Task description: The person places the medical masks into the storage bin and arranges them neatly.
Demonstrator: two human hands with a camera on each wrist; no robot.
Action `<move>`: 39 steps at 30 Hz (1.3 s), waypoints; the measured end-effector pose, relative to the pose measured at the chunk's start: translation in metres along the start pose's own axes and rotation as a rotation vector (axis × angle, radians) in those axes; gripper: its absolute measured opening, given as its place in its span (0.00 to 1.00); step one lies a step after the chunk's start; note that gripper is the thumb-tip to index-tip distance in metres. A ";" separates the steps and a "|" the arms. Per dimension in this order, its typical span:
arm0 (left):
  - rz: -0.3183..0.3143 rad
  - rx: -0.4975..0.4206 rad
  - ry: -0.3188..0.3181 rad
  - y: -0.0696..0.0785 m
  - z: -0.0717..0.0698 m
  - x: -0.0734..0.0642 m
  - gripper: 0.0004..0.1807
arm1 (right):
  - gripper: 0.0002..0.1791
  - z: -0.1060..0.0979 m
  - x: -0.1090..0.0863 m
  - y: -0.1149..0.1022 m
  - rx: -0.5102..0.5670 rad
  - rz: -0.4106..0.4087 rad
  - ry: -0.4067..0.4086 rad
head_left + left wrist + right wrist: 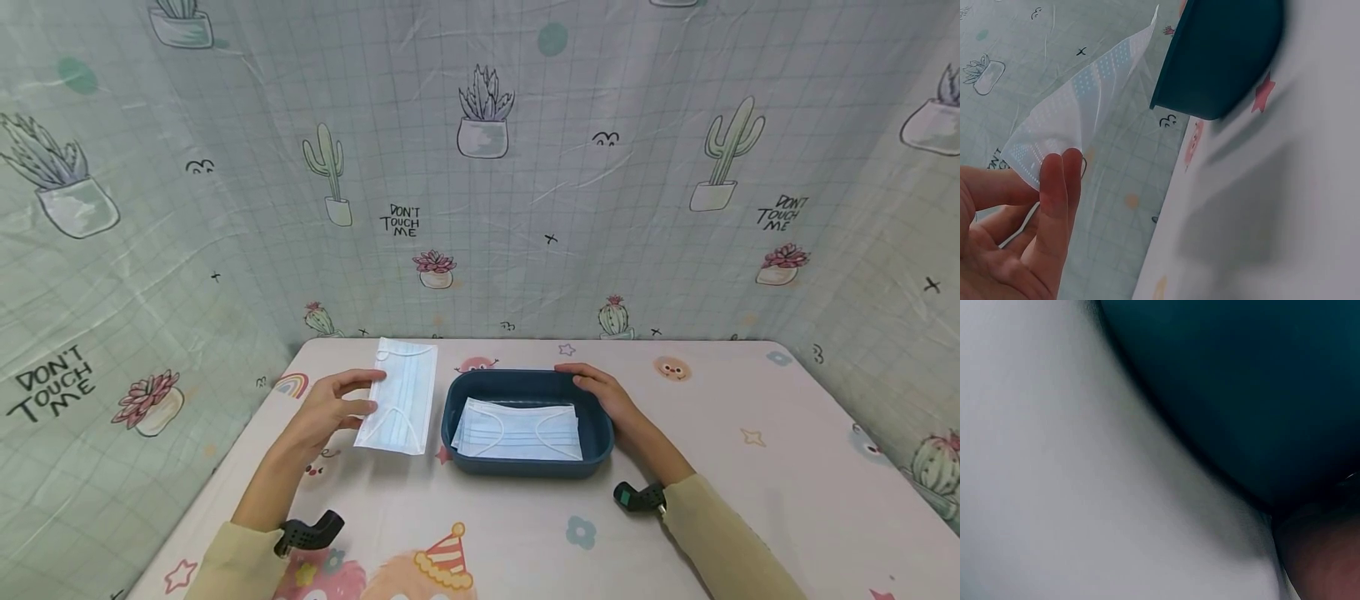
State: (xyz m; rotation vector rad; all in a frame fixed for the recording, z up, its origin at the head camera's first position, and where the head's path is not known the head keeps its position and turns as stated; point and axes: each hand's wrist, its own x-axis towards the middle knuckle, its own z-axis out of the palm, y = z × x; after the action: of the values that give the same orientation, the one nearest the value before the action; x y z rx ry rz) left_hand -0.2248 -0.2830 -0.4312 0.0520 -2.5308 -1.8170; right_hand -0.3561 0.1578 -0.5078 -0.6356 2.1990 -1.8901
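My left hand pinches a light blue disposable face mask by its left edge, with the mask raised above the table. White ear loops show on its face in the head view. The left wrist view shows the mask nearly edge-on, fingertips pressing its near end. To its right, a dark blue plastic bin sits on the table. Several more masks lie flat and stacked inside it. My right hand grips the bin's far right corner, fingers along the back rim.
A white tablecloth with cartoon prints covers the table. Behind and on both sides hangs a pale curtain printed with cacti. Dark cameras are strapped to both wrists. The left wrist view shows the bin's side wall near the held mask.
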 end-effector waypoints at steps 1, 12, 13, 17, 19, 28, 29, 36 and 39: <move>0.007 -0.006 -0.005 0.001 0.001 0.000 0.31 | 0.24 0.000 0.000 0.000 -0.001 0.000 0.003; -0.004 -0.027 0.029 0.009 0.017 -0.003 0.30 | 0.24 -0.001 0.002 0.001 -0.007 -0.009 -0.002; -0.005 -0.029 0.034 0.009 0.019 -0.003 0.30 | 0.24 -0.001 0.002 0.002 -0.007 -0.007 -0.002; -0.004 -0.027 0.048 0.012 0.027 -0.003 0.29 | 0.24 0.000 0.002 0.001 -0.005 0.009 0.002; -0.004 -0.029 0.047 0.014 0.031 -0.003 0.29 | 0.23 0.000 0.001 0.000 0.006 0.019 0.009; -0.013 -0.026 0.004 0.017 0.040 0.005 0.28 | 0.23 0.000 -0.001 0.000 0.030 0.043 0.013; -0.008 -0.018 -0.004 0.019 0.041 0.006 0.28 | 0.23 0.000 -0.001 0.000 0.028 0.040 0.014; 0.015 0.024 -0.056 0.032 0.052 0.015 0.28 | 0.24 0.000 0.001 0.000 0.005 0.013 0.004; 0.034 0.041 -0.083 0.037 0.059 0.021 0.27 | 0.24 0.000 0.001 0.000 0.011 0.035 0.007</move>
State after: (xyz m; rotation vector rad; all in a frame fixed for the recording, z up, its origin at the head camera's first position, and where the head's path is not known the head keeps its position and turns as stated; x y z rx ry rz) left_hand -0.2490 -0.2157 -0.4148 -0.0665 -2.6077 -1.7911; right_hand -0.3570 0.1573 -0.5079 -0.5856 2.1873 -1.8888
